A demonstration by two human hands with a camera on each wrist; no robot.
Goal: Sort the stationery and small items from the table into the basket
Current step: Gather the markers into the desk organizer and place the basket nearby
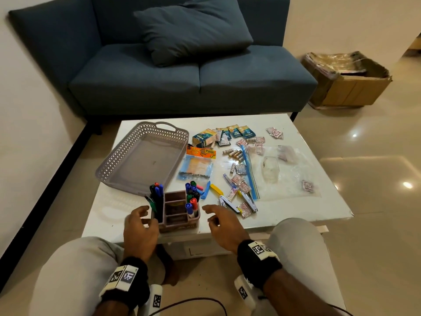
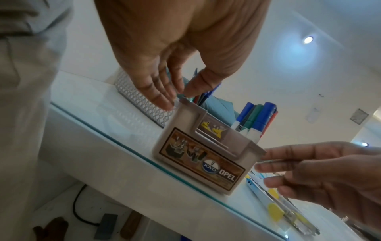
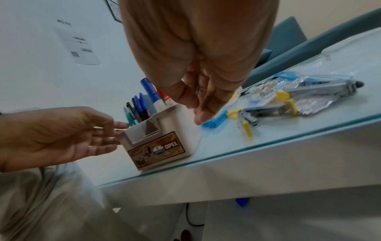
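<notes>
A beige pen holder [image 1: 175, 213] full of markers and pens stands at the near edge of the white table [image 1: 296, 206]. It carries a brown label [image 2: 198, 161] on its front. My left hand [image 1: 145, 215] is at its left side with fingers nearly straight, the fingertips [image 3: 115, 135] against the left wall. My right hand [image 1: 208, 214] hovers just right of the holder, fingers loosely curled, and holds nothing. The grey lattice basket [image 1: 145, 156] lies empty behind the holder, at the table's left.
Right of the holder lie blue and yellow clips [image 1: 206, 190], metal staplers [image 1: 248, 201], batteries [image 1: 234, 153], a pack of clips [image 1: 198, 165], small boxes [image 1: 204, 137], sachets and a zip bag [image 1: 273, 174]. A blue sofa [image 1: 182, 83] and a cardboard box [image 1: 348, 80] stand beyond.
</notes>
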